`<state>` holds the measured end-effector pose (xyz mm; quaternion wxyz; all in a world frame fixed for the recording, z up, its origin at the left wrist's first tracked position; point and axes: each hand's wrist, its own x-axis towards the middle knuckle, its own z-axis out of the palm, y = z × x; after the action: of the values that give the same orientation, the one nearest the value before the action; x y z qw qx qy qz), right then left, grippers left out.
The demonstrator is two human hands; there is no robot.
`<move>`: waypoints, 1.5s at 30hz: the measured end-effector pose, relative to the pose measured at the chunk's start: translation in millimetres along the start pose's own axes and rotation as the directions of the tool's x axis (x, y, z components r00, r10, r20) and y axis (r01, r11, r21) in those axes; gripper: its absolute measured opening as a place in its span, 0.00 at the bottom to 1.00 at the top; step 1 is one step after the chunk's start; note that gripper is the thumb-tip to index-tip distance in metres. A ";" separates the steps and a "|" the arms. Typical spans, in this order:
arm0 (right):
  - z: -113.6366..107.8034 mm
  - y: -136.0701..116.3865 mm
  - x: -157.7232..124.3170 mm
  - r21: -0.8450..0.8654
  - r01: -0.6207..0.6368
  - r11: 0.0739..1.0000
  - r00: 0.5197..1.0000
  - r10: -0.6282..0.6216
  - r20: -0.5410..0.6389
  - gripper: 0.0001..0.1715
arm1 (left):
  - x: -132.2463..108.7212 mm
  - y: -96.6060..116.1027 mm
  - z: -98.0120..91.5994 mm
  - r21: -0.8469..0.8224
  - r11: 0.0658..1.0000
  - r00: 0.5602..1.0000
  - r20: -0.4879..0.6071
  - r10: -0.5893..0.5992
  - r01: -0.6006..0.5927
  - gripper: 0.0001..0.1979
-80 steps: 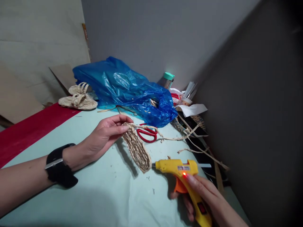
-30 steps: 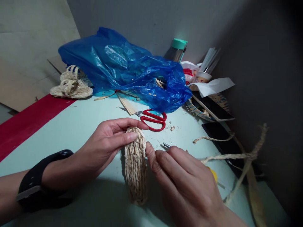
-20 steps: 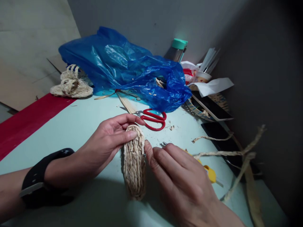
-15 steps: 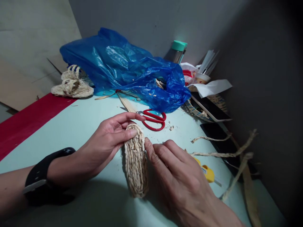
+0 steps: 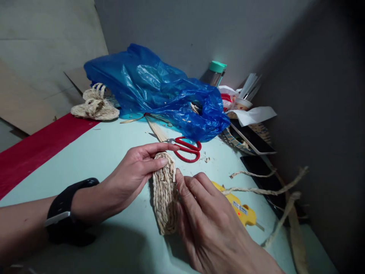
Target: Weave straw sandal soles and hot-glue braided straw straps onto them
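A long oval slipper sole of coiled, twisted natural fibre stands tilted over the table in the middle. Around its far end my left hand is closed, thumb on the face and index finger stretched beyond the top. My right hand is pinched at the sole's right edge, fingertips by a pale strand along the rim. From behind that hand a braided fibre cord runs out to the right; its end in the fingers is hidden. A yellow glue gun with a small red light lies partly behind the right hand.
Red-handled scissors lie just beyond the sole. A crumpled blue plastic bag fills the back. Finished fibre slippers sit at the back left by a red strip. A basket, a cup of sticks and loose cords stand right.
The view has shifted slightly, and more of the glue gun shows now. Both hands keep their places on the sole, with the right fingers still at its edge.
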<state>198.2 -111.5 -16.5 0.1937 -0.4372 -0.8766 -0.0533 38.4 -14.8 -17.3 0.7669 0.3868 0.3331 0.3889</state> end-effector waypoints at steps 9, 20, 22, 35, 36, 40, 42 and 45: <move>0.8 -2.3 -0.5 0.081 -0.177 0.981 0.984 0.175 0.023 0.36 | 0.2 -2.0 -3.4 -0.043 0.999 0.999 -0.042 0.011 -0.013 0.14; 8.8 -7.0 7.0 -0.027 -0.248 0.968 0.968 0.246 -0.044 0.42 | -0.9 -2.1 1.5 -0.088 0.994 0.993 -0.107 0.056 -0.065 0.13; 11.5 -8.1 7.5 -0.053 -0.264 0.963 0.962 0.259 -0.089 0.35 | -1.2 -0.5 2.5 -0.096 0.992 0.993 -0.100 0.067 -0.077 0.13; 14.2 -9.6 3.9 -0.247 -0.258 0.934 0.963 0.226 -0.149 0.39 | -2.7 4.3 5.9 -0.001 0.994 0.991 -0.079 0.112 -0.112 0.10; 13.9 -9.3 4.1 -0.248 -0.260 0.933 0.961 0.226 -0.157 0.38 | -2.8 3.1 5.6 0.005 0.994 0.992 -0.070 0.109 -0.109 0.10; 11.0 -5.4 0.7 -0.178 -0.261 0.949 0.960 0.235 -0.155 0.34 | 0.6 0.5 -1.3 0.136 0.982 0.991 -0.008 0.134 -0.131 0.10; 8.2 -2.1 -3.3 -0.131 -0.243 0.961 0.963 0.223 -0.155 0.34 | 5.1 4.3 -9.2 0.272 0.941 0.978 0.113 0.175 -0.200 0.09; 3.1 2.6 -9.0 -0.071 -0.225 0.972 0.964 0.212 -0.160 0.34 | 12.3 18.5 -24.0 0.454 0.812 0.907 0.371 0.201 -0.366 0.13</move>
<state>204.2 -115.7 -23.0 0.2449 -0.5340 -0.8026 -0.1031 18.5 11.1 -15.6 0.6100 0.6782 0.2396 0.3325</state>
